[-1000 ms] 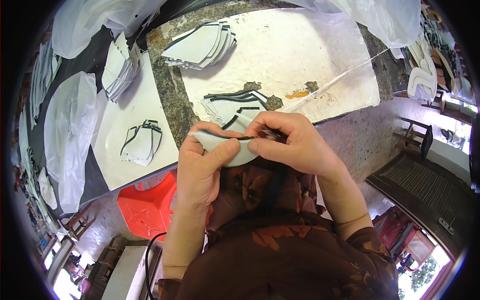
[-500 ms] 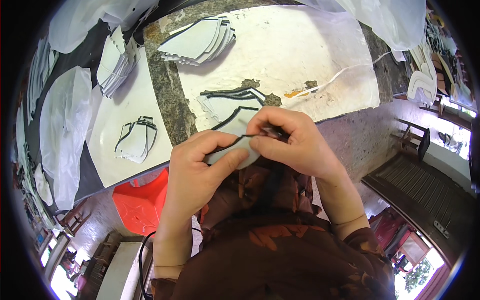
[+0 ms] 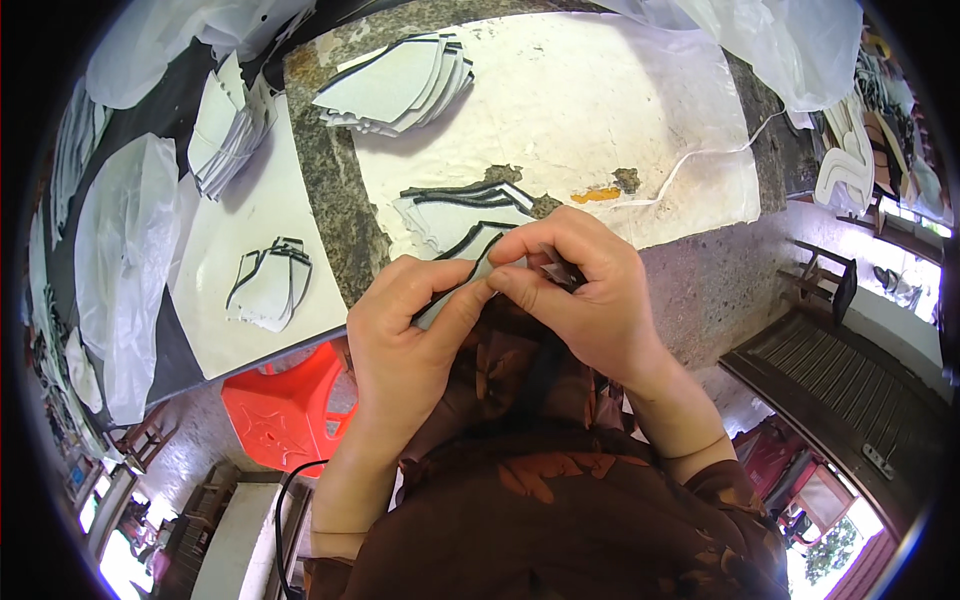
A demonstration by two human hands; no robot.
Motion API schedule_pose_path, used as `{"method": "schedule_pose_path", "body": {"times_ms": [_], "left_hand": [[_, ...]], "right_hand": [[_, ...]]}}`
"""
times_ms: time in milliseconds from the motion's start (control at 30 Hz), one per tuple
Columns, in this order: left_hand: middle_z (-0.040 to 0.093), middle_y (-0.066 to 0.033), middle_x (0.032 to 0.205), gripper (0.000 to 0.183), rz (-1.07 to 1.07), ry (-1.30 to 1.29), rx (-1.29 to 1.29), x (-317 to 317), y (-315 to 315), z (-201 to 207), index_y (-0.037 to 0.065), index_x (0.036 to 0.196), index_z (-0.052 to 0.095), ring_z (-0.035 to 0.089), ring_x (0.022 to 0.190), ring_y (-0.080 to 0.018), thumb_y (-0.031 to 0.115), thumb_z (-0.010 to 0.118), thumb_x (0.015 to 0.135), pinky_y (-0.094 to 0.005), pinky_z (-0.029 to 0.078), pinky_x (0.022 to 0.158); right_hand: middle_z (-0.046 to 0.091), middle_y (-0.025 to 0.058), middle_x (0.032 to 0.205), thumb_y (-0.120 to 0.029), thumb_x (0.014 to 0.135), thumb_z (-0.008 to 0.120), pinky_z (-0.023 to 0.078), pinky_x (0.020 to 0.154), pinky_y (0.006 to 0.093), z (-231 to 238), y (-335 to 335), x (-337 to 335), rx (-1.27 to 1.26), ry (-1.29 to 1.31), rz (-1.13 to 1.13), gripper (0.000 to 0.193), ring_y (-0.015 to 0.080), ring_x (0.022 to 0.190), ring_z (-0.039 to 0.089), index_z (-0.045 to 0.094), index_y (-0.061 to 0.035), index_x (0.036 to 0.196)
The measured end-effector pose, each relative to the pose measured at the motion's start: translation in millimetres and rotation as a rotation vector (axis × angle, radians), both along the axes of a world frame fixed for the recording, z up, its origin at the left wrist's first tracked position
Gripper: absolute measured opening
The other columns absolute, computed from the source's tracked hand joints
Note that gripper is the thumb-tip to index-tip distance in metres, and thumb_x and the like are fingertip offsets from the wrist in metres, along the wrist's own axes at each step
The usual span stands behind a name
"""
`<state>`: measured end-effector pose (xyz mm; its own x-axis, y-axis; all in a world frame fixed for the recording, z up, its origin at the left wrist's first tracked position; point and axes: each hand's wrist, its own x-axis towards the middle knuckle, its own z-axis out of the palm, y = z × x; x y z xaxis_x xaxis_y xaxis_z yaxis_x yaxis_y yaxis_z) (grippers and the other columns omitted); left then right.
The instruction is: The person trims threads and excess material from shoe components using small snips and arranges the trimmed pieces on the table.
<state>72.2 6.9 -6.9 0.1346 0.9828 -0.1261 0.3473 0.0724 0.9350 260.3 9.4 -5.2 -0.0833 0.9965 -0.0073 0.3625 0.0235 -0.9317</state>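
Near the table's front edge, a pale grey cut piece with a black edge (image 3: 432, 313) is bent between my two hands. My left hand (image 3: 400, 325) is closed on it, thumb in front and fingers behind. My right hand (image 3: 590, 290) pinches the same piece by its edge, thumb and index finger close to the left thumb. Something dark shows inside the curled right fingers, too hidden to name. Just beyond my hands lie similar white pieces with black edges (image 3: 470, 207), partly overlapping.
A thick stack of white pieces (image 3: 385, 90) lies at the far left of the white sheet (image 3: 600, 100). Further left are a tied bundle (image 3: 225, 140), a small pile (image 3: 268, 290) and plastic bags (image 3: 130, 270). A thin white strip (image 3: 690, 160) lies right. Below stands a red stool (image 3: 275, 420).
The held piece has tilted, so less of its pale face shows. My right fingers have shifted slightly left along its edge. The white strip, straighter before, now lies in a curve.
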Motion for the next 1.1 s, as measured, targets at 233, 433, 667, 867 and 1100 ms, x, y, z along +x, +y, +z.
{"method": "schedule_pose_path", "body": {"times_ms": [233, 433, 667, 867, 1100], "left_hand": [[0.069, -0.0075, 0.081, 0.014, -0.02, 0.074, 0.103, 4, 3, 1, 0.004, 0.098, 0.077, 0.064, 0.073, -0.0214, 0.004, 0.081, 0.085, -0.0325, 0.049, 0.065], [0.069, -0.0081, 0.083, 0.015, -0.053, 0.078, 0.078, -2, 3, -1, 0.003, 0.1, 0.076, 0.065, 0.076, -0.0208, 0.005, 0.081, 0.085, -0.0319, 0.05, 0.068], [0.07, -0.0036, 0.095, 0.019, 0.072, -0.168, -0.295, -46, 3, 6, -0.002, 0.104, 0.074, 0.064, 0.088, -0.0101, 0.006, 0.081, 0.088, -0.0268, 0.051, 0.078], [0.072, -0.0081, 0.112, 0.034, 0.262, 0.412, -0.085, -138, 17, 9, 0.0, 0.118, 0.073, 0.066, 0.108, -0.0175, 0.011, 0.081, 0.087, -0.0306, 0.051, 0.093], [0.07, -0.0102, 0.117, 0.033, 0.311, 0.454, 0.19, -111, 22, 12, 0.004, 0.121, 0.073, 0.063, 0.108, -0.0231, 0.011, 0.078, 0.089, -0.0346, 0.048, 0.098]], "right_hand": [[0.064, 0.0048, 0.088, -0.009, 0.085, 0.081, 0.049, 0.066, 0.0284, 0, 0, -2, -0.166, 0.101, -0.037, 0.017, 0.0155, 0.075, 0.061, 0.072, -0.0052, 0.098], [0.057, -0.005, 0.088, 0.0, 0.087, 0.08, 0.04, 0.068, 0.0187, -4, 1, -6, -0.13, 0.131, 0.036, 0.015, 0.002, 0.077, 0.048, 0.071, -0.0048, 0.099], [0.054, -0.008, 0.085, -0.004, 0.094, 0.073, 0.039, 0.069, 0.0174, -5, -4, 14, -0.26, 0.276, -0.201, 0.013, 0.0014, 0.077, 0.047, 0.069, -0.0028, 0.107], [0.056, -0.0071, 0.09, -0.005, 0.098, 0.07, 0.039, 0.072, 0.0168, -4, 7, 16, -0.277, 0.315, -0.115, 0.016, 0.0015, 0.08, 0.047, 0.07, -0.0013, 0.114], [0.069, 0.0048, 0.105, -0.002, 0.103, 0.054, 0.051, 0.087, 0.0269, 0, 3, 18, -0.273, 0.291, 0.13, 0.02, 0.0125, 0.094, 0.065, 0.069, 0.0006, 0.116]]}}
